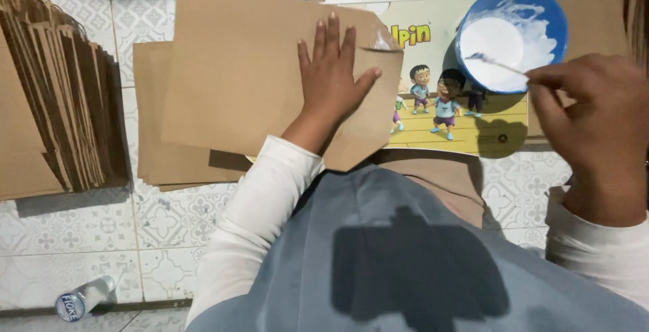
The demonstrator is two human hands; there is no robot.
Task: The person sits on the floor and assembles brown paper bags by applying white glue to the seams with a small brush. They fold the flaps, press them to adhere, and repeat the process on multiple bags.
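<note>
Head view has your left hand [332,75] lying flat and open, fingers spread, pressing down on a brown paper sheet [263,75] that sits at a slight angle across the middle of the floor. One corner of that sheet near your fingertips looks folded or a bit shiny, hard to tell which. Your right hand [598,122] is closed in a pinch around a thin stick [500,65], and the tip of it is dipped into the white paste inside a blue bowl [551,17]. The bowl sits on a yellowish cartoon-printed board [446,129], and the brown sheet overlaps that board's left part. Under the sheet there's a flat pile of more brown sheets [152,122], and further left a big stack of folded brown paper bags [54,95] stands on edge. A small plastic bottle [84,298] lies on the patterned tile floor [81,230] down in the near-left corner.
</note>
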